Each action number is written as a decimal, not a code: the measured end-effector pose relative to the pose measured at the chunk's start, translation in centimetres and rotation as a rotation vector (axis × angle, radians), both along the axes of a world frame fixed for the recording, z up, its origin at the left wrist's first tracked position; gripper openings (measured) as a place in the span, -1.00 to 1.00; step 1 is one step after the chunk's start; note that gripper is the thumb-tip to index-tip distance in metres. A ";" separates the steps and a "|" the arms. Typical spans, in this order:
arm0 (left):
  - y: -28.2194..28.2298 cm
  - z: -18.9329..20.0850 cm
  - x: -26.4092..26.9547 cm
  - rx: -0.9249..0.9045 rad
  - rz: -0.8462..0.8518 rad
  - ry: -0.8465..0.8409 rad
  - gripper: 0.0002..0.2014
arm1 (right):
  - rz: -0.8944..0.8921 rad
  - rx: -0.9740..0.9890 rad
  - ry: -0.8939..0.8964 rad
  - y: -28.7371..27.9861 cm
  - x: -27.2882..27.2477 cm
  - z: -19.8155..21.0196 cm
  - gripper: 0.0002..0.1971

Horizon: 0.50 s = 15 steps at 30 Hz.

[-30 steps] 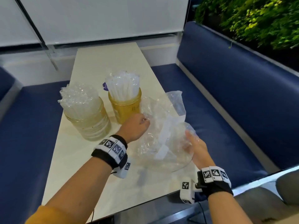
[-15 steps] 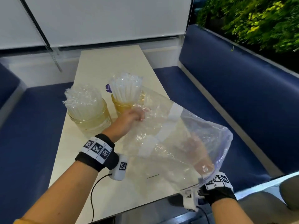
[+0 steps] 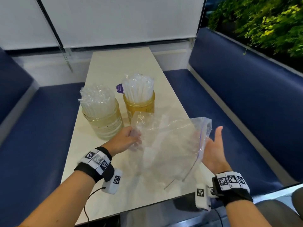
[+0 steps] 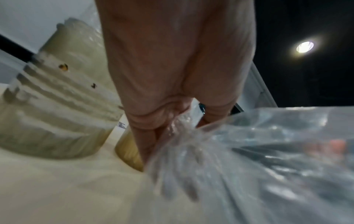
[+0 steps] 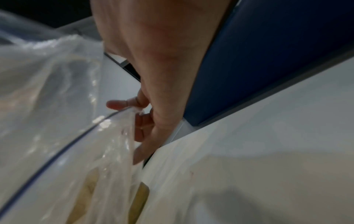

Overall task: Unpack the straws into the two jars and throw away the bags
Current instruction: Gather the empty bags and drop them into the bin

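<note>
A clear zip bag [image 3: 168, 145] hangs empty over the near half of the table between my hands. My left hand [image 3: 126, 141] grips its bunched left end, with fingers curled round the plastic [image 4: 249, 166]. My right hand [image 3: 213, 149] is at the bag's mouth, palm facing left and thumb up. Its bent fingers [image 5: 141, 121] touch the rim with the blue zip line. Behind the bag stand a clear glass jar [image 3: 102, 118] and an amber jar [image 3: 139, 107]. Both are packed with upright wrapped straws. I see only one bag.
The cream table [image 3: 114, 66] runs away from me between two blue benches [image 3: 246, 104]. A purple sticker [image 3: 120, 89] lies behind the amber jar. A white wall closes the far end, and green plants [image 3: 262, 22] rise at the upper right.
My right hand was inside the bag half a second ago and has come out to its mouth. The bag has dropped lower and flatter. My left hand kept its grip and moved toward me.
</note>
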<state>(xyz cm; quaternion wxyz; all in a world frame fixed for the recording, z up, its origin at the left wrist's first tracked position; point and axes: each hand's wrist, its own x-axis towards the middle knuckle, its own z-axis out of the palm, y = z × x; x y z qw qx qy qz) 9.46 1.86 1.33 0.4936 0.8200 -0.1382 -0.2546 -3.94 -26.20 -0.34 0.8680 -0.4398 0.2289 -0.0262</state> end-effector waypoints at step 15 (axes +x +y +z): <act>7.3 1.9 -2.5 0.137 0.278 -0.711 -0.68 | 0.414 0.044 -0.137 5.3 1.4 3.7 -0.11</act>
